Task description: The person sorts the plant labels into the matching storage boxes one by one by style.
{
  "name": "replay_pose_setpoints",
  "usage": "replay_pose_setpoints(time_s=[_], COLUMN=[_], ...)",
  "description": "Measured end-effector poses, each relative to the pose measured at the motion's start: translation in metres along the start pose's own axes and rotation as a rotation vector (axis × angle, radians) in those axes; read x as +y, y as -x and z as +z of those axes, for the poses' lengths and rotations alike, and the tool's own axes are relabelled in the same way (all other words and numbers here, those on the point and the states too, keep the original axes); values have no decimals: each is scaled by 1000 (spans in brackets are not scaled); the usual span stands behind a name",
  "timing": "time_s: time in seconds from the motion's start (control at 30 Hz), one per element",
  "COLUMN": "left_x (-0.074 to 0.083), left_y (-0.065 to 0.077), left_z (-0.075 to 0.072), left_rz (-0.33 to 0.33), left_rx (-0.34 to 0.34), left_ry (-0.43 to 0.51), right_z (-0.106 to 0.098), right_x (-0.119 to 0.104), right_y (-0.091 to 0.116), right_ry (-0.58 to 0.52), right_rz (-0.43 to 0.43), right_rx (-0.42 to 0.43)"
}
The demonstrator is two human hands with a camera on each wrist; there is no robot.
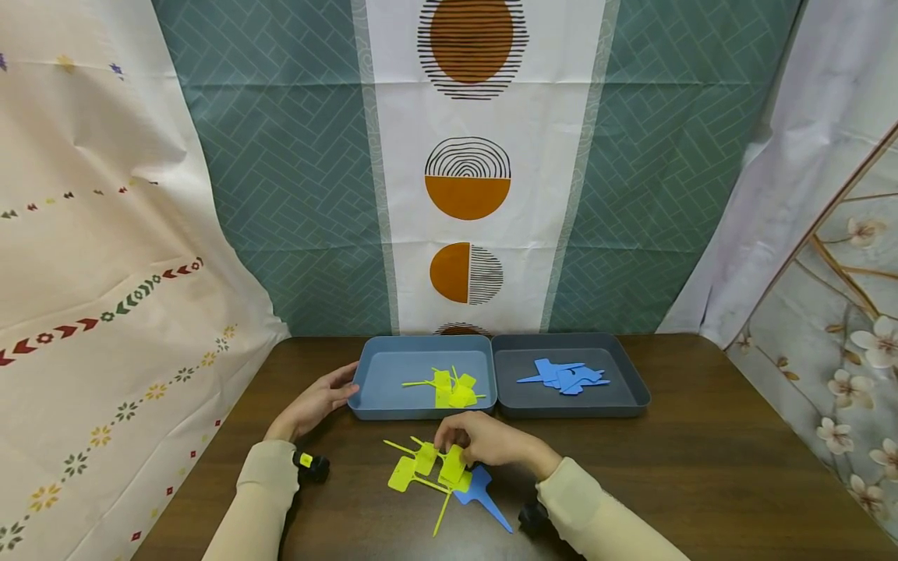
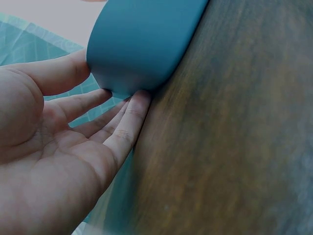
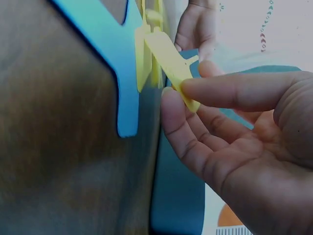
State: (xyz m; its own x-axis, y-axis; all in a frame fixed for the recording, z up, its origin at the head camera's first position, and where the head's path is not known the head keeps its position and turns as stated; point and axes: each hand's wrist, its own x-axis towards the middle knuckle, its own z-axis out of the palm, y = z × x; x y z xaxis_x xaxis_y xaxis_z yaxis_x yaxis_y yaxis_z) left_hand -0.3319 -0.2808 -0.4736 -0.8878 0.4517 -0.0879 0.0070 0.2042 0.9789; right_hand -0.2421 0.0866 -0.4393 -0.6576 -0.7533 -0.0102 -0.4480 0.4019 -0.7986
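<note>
On the left, my left hand (image 1: 316, 401) holds the side of the blue-grey tray (image 1: 379, 378). In the left wrist view its fingertips touch the outer wall (image 2: 142, 49), and the thumb reaches over the rim. My right hand (image 1: 484, 440) pinches a yellow plant label (image 3: 171, 56) between thumb and fingers, over a small pile. Several yellow plant labels (image 1: 402, 474) lie in that pile on the table. One blue plant label (image 1: 480, 491) lies partly under them, its pointed end toward me.
Inside the blue-grey tray are several yellow labels (image 1: 456, 392). A dark grey tray (image 1: 631, 401) stands against its right side with several blue labels (image 1: 568, 375). The brown table (image 1: 701, 467) ends at patterned cloths (image 1: 281, 195) at the back and sides.
</note>
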Motion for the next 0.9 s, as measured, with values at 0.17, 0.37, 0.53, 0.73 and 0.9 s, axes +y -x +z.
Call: replay_pose_setpoints(time_s=[0.17, 0.37, 0.53, 0.73, 0.9], left_x=[0, 0, 1, 2, 0], left_y=[0, 1, 1, 0, 0], left_z=[0, 0, 0, 0, 0], left_rz=[-1, -7, -12, -5, -4], left_rx=[-1, 0, 5, -5, -2], left_ry=[-3, 3, 2, -1, 1], right_z=[-6, -12, -19, -32, -41], right_x=[2, 2, 3, 3, 3], right_y=[2, 2, 3, 8, 11], right_ry=[-16, -50, -31, -81, -86], right_rz=[11, 10, 17, 2, 18], right_rx=[56, 112, 154, 214, 266])
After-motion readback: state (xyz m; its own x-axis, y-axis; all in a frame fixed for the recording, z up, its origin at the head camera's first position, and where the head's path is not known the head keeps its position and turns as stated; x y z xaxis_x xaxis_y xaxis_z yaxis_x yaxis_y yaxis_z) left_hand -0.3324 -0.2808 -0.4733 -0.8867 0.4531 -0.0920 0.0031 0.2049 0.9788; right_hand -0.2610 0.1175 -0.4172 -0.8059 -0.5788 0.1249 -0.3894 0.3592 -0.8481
